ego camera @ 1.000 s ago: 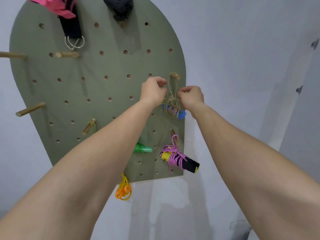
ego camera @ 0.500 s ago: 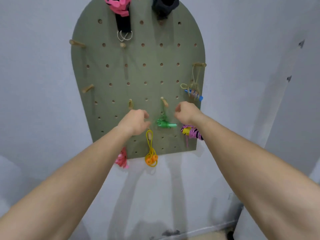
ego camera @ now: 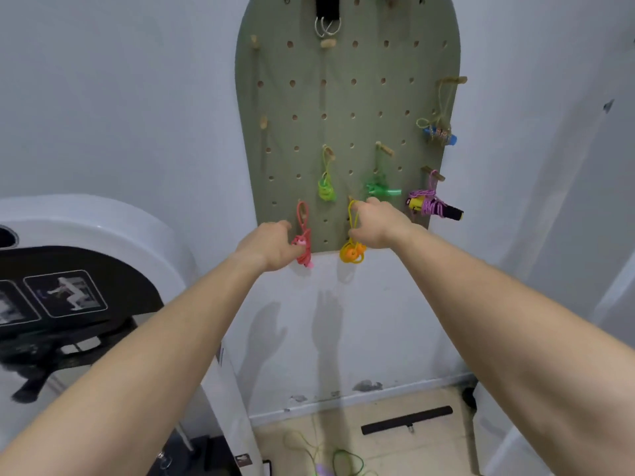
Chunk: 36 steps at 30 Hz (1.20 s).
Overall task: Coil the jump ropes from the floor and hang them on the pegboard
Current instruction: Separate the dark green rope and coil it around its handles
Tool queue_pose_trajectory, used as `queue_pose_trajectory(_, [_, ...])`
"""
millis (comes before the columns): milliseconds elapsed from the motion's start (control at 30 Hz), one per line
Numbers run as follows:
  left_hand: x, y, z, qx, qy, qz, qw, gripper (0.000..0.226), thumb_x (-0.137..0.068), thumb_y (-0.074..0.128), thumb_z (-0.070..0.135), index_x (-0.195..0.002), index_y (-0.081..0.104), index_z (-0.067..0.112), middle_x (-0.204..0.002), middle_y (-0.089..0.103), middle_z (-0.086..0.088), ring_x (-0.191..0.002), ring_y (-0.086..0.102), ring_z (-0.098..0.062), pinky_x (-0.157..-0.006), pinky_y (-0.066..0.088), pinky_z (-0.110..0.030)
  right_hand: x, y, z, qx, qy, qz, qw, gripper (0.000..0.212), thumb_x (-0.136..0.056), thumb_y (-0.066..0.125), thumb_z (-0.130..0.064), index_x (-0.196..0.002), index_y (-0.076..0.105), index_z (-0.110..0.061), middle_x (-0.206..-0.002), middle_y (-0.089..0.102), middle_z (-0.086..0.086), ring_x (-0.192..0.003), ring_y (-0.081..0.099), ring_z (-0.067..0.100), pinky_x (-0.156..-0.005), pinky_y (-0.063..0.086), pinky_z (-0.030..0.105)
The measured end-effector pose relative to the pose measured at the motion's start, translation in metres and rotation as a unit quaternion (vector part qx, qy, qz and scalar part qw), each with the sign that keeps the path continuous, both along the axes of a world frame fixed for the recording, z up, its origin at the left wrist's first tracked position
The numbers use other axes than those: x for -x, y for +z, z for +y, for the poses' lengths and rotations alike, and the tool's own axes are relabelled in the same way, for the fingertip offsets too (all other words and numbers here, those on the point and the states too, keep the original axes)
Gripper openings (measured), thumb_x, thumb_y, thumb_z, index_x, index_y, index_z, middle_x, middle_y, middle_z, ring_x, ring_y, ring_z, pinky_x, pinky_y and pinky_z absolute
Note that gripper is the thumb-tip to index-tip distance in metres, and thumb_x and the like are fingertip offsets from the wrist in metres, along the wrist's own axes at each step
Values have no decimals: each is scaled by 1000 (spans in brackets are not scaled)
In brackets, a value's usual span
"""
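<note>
Facing an olive-green pegboard (ego camera: pixel 343 97) on a pale wall (ego camera: pixel 137 97), with both bare arms stretched up to its lower edge. Touching the pink jump rope (ego camera: pixel 304 242) with the left hand (ego camera: pixel 271 247), fingers curled against the coiled bundle just below the board's bottom edge. Cannot tell whether clamped on it or only resting there. Meeting the orange jump rope (ego camera: pixel 352 252) with the right hand (ego camera: pixel 378 225), fingertips up at its yellow loop, above the orange coil; cannot tell a pinch from a mere touch here either. Higher up, hung from wooden pegs (ego camera: pixel 385 149): a lime jump rope (ego camera: pixel 326 190), a green jump rope (ego camera: pixel 379 190) just above the right hand, a purple jump rope (ego camera: pixel 431 204) wound round a yellow-and-black handle, and a tan jump rope (ego camera: pixel 439 132) with blue handles near the right edge. At the top, a black strap (ego camera: pixel 327 15) with metal rings. Down on the tan floor (ego camera: pixel 429 451) — loose cords (ego camera: pixel 340 458), thin, green and yellowish, uncoiled, near a black bar (ego camera: pixel 407 420). To the left, a white machine (ego camera: pixel 86 228) with a dark panel.
</note>
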<state>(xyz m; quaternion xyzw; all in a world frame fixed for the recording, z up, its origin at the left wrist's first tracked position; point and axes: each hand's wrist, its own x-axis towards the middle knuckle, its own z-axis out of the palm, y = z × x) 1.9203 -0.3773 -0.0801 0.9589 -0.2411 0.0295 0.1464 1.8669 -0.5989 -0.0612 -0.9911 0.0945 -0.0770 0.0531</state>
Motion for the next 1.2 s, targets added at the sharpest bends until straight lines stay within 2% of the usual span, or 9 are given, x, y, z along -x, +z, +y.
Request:
queue_pose_trajectory(167, [21,-43,4,-14,24,13,1000,57,-91,54,46,-136,49,12,-134,57,-11,-121,53,-30,-95,49,-43,8,-46,11,-17,20,20,999,48,-89,58,-34,-129,48,-10,-134,46,19,-124,47,41,-100,45,48])
queue_pose_trajectory(300, [32,-114,-1,-28,54,69,996,64,-93,54,47,-147,39,16,-146,48,-7,-130,48,-28,-100,46,-42,17,-121,11,-41,35,70,996,58,-90,58,-35,-141,44,-13,-144,42,15,-131,43,38,-104,44,48])
queue_pose_trajectory(567, [78,-338,-18,-49,67,184,979,63,-94,53,45,-147,37,15,-144,48,-7,-126,50,-27,-99,47,-43,62,-344,-8,-79,25,191,978,58,-95,53,-32,-148,36,-15,-149,36,12,-131,42,34,-98,43,44])
queue_pose_trajectory(733, [104,-494,-29,-66,59,229,969,57,-95,54,42,-143,41,14,-138,49,-9,-120,51,-28,-96,46,-38,84,-508,-12,-95,12,234,968,55,-94,52,-30,-145,39,-15,-146,38,12,-129,43,36,-100,44,46])
queue_pose_trajectory(833, [118,-586,-33,-75,48,236,968,54,-95,57,40,-138,45,11,-134,51,-13,-118,51,-30,-91,44,-35,95,-605,-9,-104,18,252,962,57,-93,54,-31,-145,38,-14,-146,38,13,-132,40,37,-103,44,49])
queue_pose_trajectory(1000, [135,-727,-34,-89,52,247,963,55,-93,58,41,-138,45,13,-135,53,-11,-123,50,-30,-98,45,-37,114,-744,-4,-100,17,266,959,59,-93,56,-34,-146,38,-13,-147,39,15,-132,43,36,-105,43,46])
queue_pose_trajectory(1100, [150,-791,-33,-90,54,238,965,57,-91,58,41,-138,46,13,-136,54,-11,-122,52,-30,-99,47,-41,129,-804,-3,-94,19,266,959,59,-93,56,-33,-145,39,-12,-145,41,16,-129,45,38,-102,45,45])
queue_pose_trajectory(1200, [170,-822,-33,-93,44,217,971,61,-90,59,43,-140,44,10,-138,54,-13,-123,53,-33,-98,48,-42,150,-835,-5,-89,18,257,962,59,-93,56,-32,-146,39,-11,-144,41,17,-129,46,39,-103,44,44])
